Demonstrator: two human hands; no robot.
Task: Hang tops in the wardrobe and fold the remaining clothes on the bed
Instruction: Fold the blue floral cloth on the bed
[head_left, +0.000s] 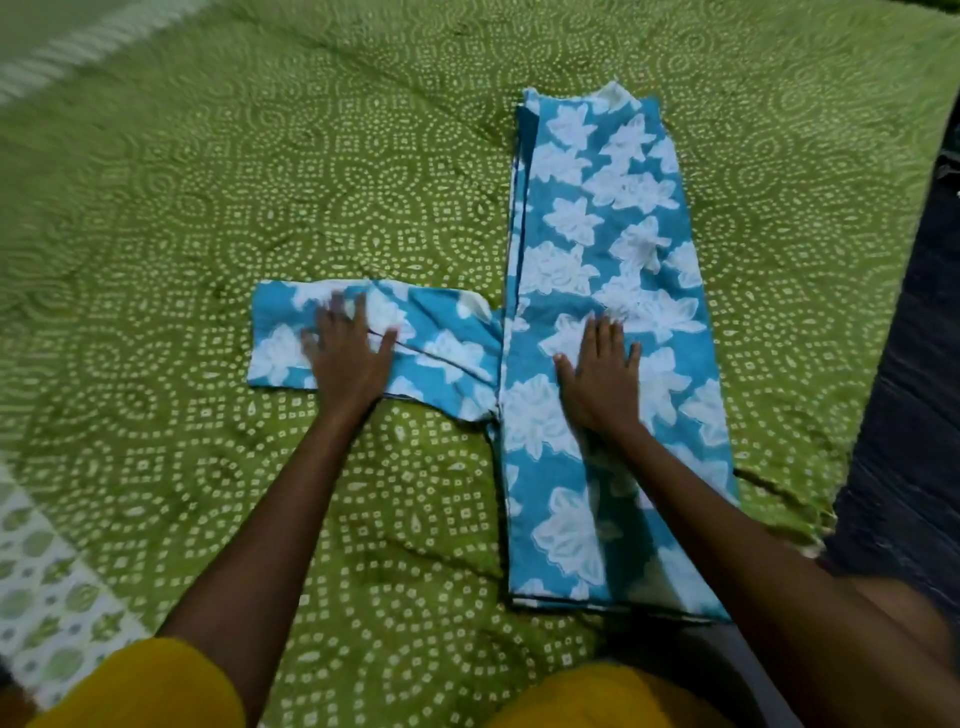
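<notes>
**Sleeves smoothed flat, body pinned, fold not yet made**

You have 1 blue flowered garment (613, 322) lying on the green bedspread (208, 208), already doubled lengthwise into a long strip that runs away from you on the right side of the bed; its sleeves (374, 338) stick out to the left as 1 flat stack, at a right angle to the strip, so the whole piece forms a sideways T.

Your left hand (348, 358) lies flat on the sleeves with fingers spread, palm down, gripping nothing; it looks slightly blurred, so I judge it is smoothing the cloth rather than resting; your right hand (602, 379) lies flat on the strip just beside the sleeve join, fingers straight and close together, also gripping nothing. I read that placing as deliberate: the right palm anchors the body so it does not drag sideways, while the left flattens the sleeves before they are turned in over the strip.

Count what is in view: 1 garment, 2 hands, 1 bedspread, and 1 paler printed sheet (47, 587) showing at the lower left corner; no hanger, no wardrobe and no other clothes appear here.

A few creases remain near the sleeve join; press them out first, or the fold will likely bunch there.
</notes>
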